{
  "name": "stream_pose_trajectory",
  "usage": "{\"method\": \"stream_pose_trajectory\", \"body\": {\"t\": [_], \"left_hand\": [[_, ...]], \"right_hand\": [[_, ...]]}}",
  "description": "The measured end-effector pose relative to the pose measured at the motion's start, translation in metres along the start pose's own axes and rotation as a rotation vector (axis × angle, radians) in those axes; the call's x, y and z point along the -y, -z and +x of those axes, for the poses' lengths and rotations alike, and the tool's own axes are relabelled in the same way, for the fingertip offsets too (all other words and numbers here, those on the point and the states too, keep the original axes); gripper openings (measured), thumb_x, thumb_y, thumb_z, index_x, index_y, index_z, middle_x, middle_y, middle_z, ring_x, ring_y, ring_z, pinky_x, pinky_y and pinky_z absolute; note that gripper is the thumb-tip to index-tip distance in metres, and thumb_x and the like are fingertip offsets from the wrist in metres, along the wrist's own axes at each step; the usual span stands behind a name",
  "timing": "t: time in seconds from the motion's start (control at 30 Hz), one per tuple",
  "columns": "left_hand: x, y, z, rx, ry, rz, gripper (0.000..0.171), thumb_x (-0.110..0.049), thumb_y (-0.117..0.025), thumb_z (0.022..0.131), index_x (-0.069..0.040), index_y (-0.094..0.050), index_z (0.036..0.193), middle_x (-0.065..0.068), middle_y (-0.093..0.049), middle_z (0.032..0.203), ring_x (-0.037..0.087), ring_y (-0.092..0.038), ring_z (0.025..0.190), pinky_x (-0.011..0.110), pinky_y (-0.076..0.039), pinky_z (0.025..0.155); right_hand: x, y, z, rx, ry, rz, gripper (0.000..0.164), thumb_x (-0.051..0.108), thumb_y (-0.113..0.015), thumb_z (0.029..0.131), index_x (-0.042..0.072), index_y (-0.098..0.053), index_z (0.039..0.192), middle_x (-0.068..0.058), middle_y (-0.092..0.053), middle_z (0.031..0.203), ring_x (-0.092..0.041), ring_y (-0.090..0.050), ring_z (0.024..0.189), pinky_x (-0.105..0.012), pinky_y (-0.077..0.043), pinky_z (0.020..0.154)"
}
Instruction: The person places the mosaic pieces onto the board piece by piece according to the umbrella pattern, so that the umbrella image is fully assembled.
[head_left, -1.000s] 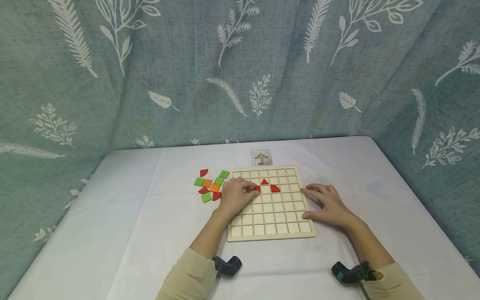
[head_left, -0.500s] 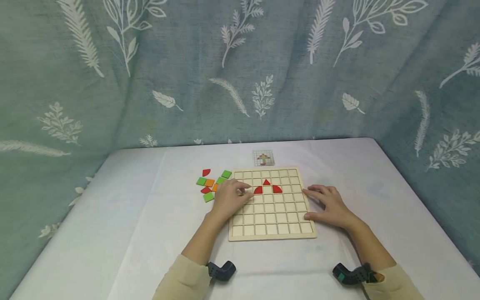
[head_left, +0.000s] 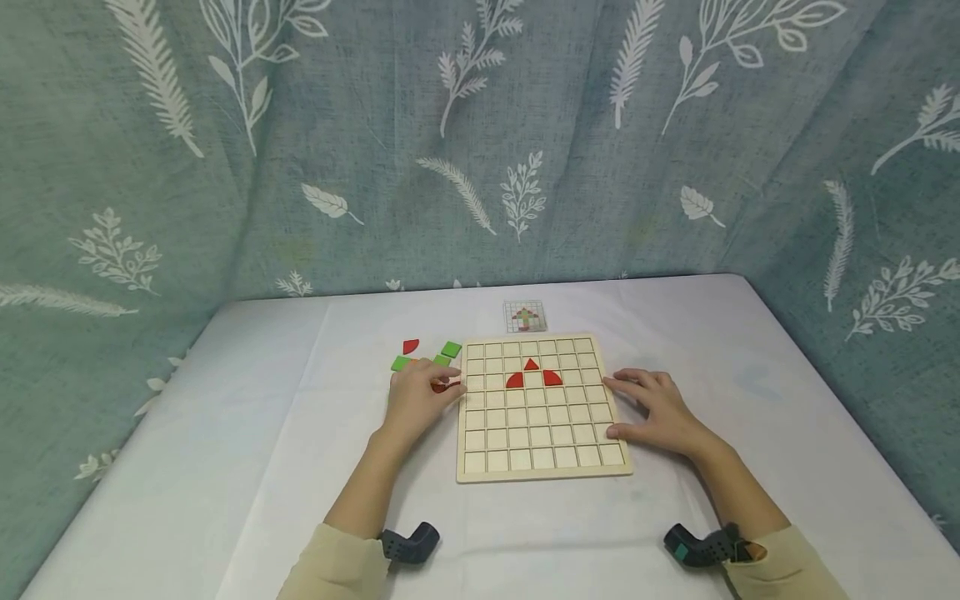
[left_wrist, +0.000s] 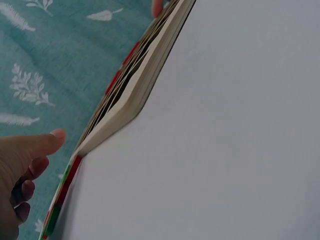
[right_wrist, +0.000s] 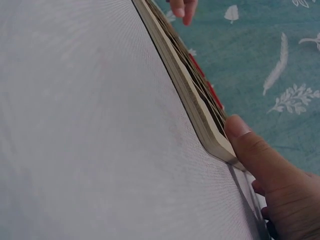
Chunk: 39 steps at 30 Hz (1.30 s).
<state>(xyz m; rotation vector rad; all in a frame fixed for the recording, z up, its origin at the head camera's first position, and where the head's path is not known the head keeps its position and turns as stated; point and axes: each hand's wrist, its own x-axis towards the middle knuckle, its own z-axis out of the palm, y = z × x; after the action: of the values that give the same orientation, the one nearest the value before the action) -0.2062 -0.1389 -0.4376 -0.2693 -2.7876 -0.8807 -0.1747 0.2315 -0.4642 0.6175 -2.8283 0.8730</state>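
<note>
My left hand (head_left: pixel 415 398) is over the loose pieces left of the wooden grid board (head_left: pixel 536 478). A red piece (head_left: pixel 444 387) shows between its thumb and forefinger, which are apart; the left wrist view shows nothing between them. On the board sit a red triangle (head_left: pixel 531 364) and two red quarter-circle pieces, a left one (head_left: pixel 515 381) and a right one (head_left: pixel 552 378). At the board's right edge my right hand (head_left: pixel 658 410) rests with thumb and fingers spread; the right wrist view has its thumb (right_wrist: pixel 245 137) against the board's rim.
A small pattern card (head_left: pixel 525 316) lies behind the board. Loose green tiles (head_left: pixel 451 349) and a red quarter-circle (head_left: pixel 410 346) lie to the left, others hidden under the left hand. A patterned curtain (head_left: pixel 480 192) stands behind the white table (head_left: pixel 300 467).
My left hand has let go of the left red quarter-circle, leaving it on the board, and moved left off the board to the loose pieces. The right hand stays in place.
</note>
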Motion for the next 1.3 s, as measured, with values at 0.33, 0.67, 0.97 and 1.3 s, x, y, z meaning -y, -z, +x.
{"method": "stream_pose_trajectory", "body": {"t": [0.33,0.67,0.97,1.3], "left_hand": [[0.02,0.015,-0.004,0.045,0.082,0.039,0.036,-0.032,-0.078,0.077,-0.016,-0.072,0.108,0.007,-0.064,0.112,0.027,-0.049,0.106,0.044,-0.032,0.089],[0.022,0.005,-0.005,0.116,-0.112,0.055,0.035,-0.028,-0.074,0.081,-0.014,-0.07,0.112,0.007,-0.054,0.108,0.026,-0.043,0.107,0.045,-0.028,0.091],[0.025,0.001,-0.007,0.107,-0.084,0.029,0.024,-0.029,-0.074,0.08,-0.015,-0.073,0.1,0.004,-0.056,0.104,0.022,-0.042,0.104,0.043,-0.027,0.09],[0.02,0.004,-0.01,0.062,-0.09,-0.014,0.029,-0.03,-0.072,0.082,-0.009,-0.071,0.102,0.004,-0.054,0.1,0.024,-0.04,0.102,0.041,-0.029,0.088]], "right_hand": [[-0.001,-0.002,-0.001,-0.005,-0.001,-0.002,0.074,0.042,-0.079,0.07,0.01,-0.055,0.132,-0.014,-0.048,0.133,-0.035,-0.034,0.116,-0.055,-0.031,0.09],[-0.001,0.0,0.001,0.0,-0.001,0.006,0.074,0.042,-0.079,0.07,0.011,-0.055,0.133,-0.014,-0.047,0.134,-0.035,-0.033,0.117,-0.055,-0.03,0.09],[-0.001,0.0,0.0,0.009,-0.025,0.008,0.074,0.042,-0.08,0.07,0.011,-0.055,0.133,-0.013,-0.047,0.134,-0.034,-0.033,0.116,-0.055,-0.031,0.09],[-0.001,0.001,0.0,0.011,-0.012,0.015,0.074,0.042,-0.079,0.071,0.01,-0.054,0.133,-0.014,-0.046,0.135,-0.035,-0.033,0.117,-0.055,-0.029,0.09]]}}
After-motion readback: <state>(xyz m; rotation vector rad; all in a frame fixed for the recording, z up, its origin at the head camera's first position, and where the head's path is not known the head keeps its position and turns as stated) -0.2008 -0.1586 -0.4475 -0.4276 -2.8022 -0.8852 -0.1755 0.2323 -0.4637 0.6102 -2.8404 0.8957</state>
